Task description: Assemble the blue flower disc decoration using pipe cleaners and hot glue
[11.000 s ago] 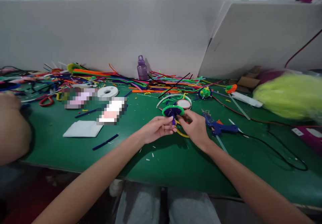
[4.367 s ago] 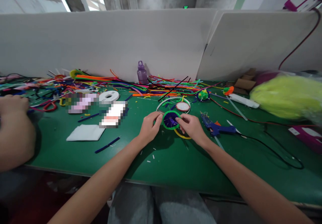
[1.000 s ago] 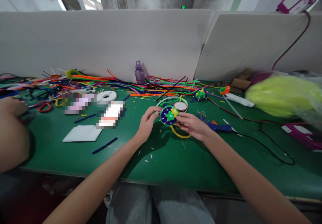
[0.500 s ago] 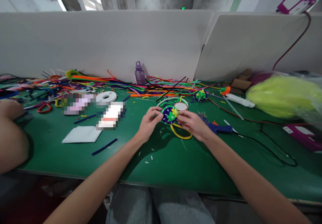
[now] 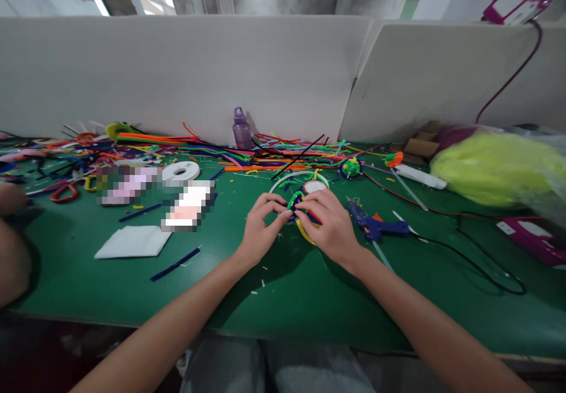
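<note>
The left hand (image 5: pixel 260 229) at nine o'clock and the right hand (image 5: pixel 331 223) at three are pinching a blue-and-green fuzzy pipe-cleaner disc (image 5: pixel 293 201), seemingly adjusting it, next needing steady pressure.

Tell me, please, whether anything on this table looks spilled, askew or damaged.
Small white scraps lie loose on the green table toward its near edge, like stray offcuts, and the strips at the far left look tangled. Nothing looks plainly damaged, though the blue and green disc is partly hidden.
</note>
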A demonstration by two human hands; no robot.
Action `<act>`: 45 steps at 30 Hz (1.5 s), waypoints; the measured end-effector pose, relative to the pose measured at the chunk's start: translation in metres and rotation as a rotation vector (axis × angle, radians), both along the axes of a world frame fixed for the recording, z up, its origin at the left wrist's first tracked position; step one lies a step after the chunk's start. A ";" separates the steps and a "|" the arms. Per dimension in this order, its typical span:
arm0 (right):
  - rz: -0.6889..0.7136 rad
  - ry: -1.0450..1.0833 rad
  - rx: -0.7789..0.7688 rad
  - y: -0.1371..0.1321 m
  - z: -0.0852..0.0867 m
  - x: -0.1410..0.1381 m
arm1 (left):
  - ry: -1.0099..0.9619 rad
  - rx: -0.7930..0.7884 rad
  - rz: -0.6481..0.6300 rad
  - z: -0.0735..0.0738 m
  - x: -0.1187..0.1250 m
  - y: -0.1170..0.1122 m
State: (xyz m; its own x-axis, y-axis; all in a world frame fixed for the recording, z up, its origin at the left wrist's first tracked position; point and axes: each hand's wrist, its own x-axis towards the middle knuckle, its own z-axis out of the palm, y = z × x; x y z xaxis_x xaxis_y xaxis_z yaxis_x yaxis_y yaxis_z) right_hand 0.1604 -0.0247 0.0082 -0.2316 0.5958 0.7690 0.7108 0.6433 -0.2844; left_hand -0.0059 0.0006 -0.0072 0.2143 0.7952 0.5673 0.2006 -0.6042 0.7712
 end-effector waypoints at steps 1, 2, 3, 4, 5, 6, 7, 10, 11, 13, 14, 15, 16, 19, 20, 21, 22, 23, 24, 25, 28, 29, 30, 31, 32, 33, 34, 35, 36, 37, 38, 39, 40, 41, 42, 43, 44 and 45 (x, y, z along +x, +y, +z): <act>-0.006 -0.008 0.005 0.000 0.000 0.000 | 0.009 0.003 -0.006 0.000 0.000 -0.001; -0.012 -0.014 0.013 0.000 -0.001 0.000 | 0.017 0.006 -0.010 0.000 0.001 -0.001; -0.017 -0.021 0.022 0.001 -0.001 0.000 | 0.023 0.009 -0.013 0.000 0.001 -0.002; -0.021 -0.026 0.030 0.001 -0.002 -0.001 | 0.030 0.014 -0.010 0.000 0.002 -0.003; -0.024 -0.031 0.038 0.001 -0.003 -0.001 | 0.041 0.024 -0.002 0.000 0.002 -0.004; -0.027 -0.036 0.044 0.002 -0.003 -0.001 | 0.055 0.039 0.011 0.001 0.003 -0.005; -0.031 -0.041 0.045 0.002 -0.004 -0.002 | 0.071 0.056 0.024 0.001 0.003 -0.006; -0.047 -0.031 0.011 0.002 -0.004 -0.004 | 0.119 0.103 0.061 0.001 0.005 -0.008; -0.048 -0.004 -0.014 0.002 -0.004 -0.004 | 0.129 0.110 0.068 0.001 0.005 -0.009; -0.030 0.100 -0.093 0.002 -0.001 -0.005 | 0.143 0.122 0.078 0.001 0.005 -0.009; -0.011 0.174 -0.145 0.002 0.001 -0.004 | 0.146 0.126 0.080 0.001 0.005 -0.009; 0.014 0.255 -0.207 0.002 0.004 -0.003 | 0.143 0.127 0.081 0.001 0.005 -0.008; 0.038 0.350 -0.275 0.003 0.006 -0.001 | 0.135 0.123 0.082 0.001 0.005 -0.008; 0.076 0.624 -0.434 0.007 0.010 0.007 | 0.050 0.043 0.078 0.003 0.005 -0.008; 0.075 0.698 -0.465 0.009 0.010 0.010 | 0.014 0.003 0.074 0.004 0.005 -0.008; 0.072 0.759 -0.488 0.010 0.010 0.013 | -0.021 -0.038 0.069 0.004 0.005 -0.008; 0.068 0.805 -0.503 0.012 0.010 0.016 | -0.052 -0.076 0.061 0.004 0.005 -0.007; 0.067 0.840 -0.515 0.013 0.009 0.018 | -0.078 -0.111 0.052 0.003 0.004 -0.006; 0.068 0.872 -0.525 0.014 0.009 0.020 | -0.103 -0.147 0.041 0.002 0.004 -0.004; 0.069 0.894 -0.529 0.015 0.008 0.021 | -0.132 -0.188 0.027 0.001 0.003 -0.001; 0.070 0.914 -0.525 0.014 0.008 0.021 | -0.237 -0.315 -0.014 -0.004 0.001 0.007; 0.068 0.903 -0.518 0.012 0.008 0.019 | -0.277 -0.357 -0.026 -0.005 0.001 0.010; 0.061 0.864 -0.494 0.011 0.008 0.018 | -0.315 -0.397 -0.038 -0.006 0.001 0.012; 0.052 0.794 -0.453 0.009 0.008 0.016 | -0.352 -0.436 -0.050 -0.008 0.000 0.013; 0.041 0.695 -0.397 0.007 0.007 0.014 | -0.386 -0.474 -0.061 -0.008 0.000 0.015; 0.031 0.575 -0.330 0.006 0.005 0.012 | -0.417 -0.509 -0.070 -0.009 0.000 0.015; 0.024 0.444 -0.262 0.004 0.004 0.010 | -0.444 -0.541 -0.079 -0.009 0.000 0.016; 0.021 0.316 -0.205 0.003 0.001 0.009 | -0.468 -0.569 -0.088 -0.009 0.000 0.016; 0.024 0.208 -0.166 0.003 -0.002 0.008 | -0.486 -0.594 -0.098 -0.009 0.000 0.016; 0.025 0.117 -0.140 0.003 -0.004 0.007 | -0.501 -0.616 -0.108 -0.009 0.001 0.016; 0.022 0.044 -0.122 0.002 -0.007 0.006 | -0.512 -0.636 -0.118 -0.009 0.001 0.016; 0.014 -0.009 -0.113 0.002 -0.009 0.006 | -0.522 -0.653 -0.127 -0.009 0.001 0.016; 0.000 -0.039 -0.110 0.003 -0.010 0.006 | -0.530 -0.669 -0.134 -0.008 0.001 0.016; -0.015 -0.052 -0.110 0.003 -0.011 0.005 | -0.539 -0.683 -0.140 -0.008 0.001 0.016; -0.031 -0.056 -0.112 0.003 -0.011 0.005 | -0.547 -0.696 -0.146 -0.008 0.001 0.016; -0.048 -0.056 -0.114 0.003 -0.011 0.005 | -0.553 -0.706 -0.154 -0.007 0.001 0.016; -0.062 -0.056 -0.116 0.003 -0.011 0.005 | -0.558 -0.714 -0.163 -0.007 0.001 0.015; -0.074 -0.056 -0.116 0.003 -0.011 0.005 | -0.560 -0.720 -0.174 -0.006 0.001 0.015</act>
State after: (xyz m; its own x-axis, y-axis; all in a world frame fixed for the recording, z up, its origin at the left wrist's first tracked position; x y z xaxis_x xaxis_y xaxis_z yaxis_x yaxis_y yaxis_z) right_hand 0.1650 -0.0215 -0.0026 -0.2244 0.6972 0.6809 0.7717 0.5538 -0.3127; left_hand -0.0048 0.0160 -0.0135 0.2072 0.9783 0.0064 -0.3632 0.0709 0.9290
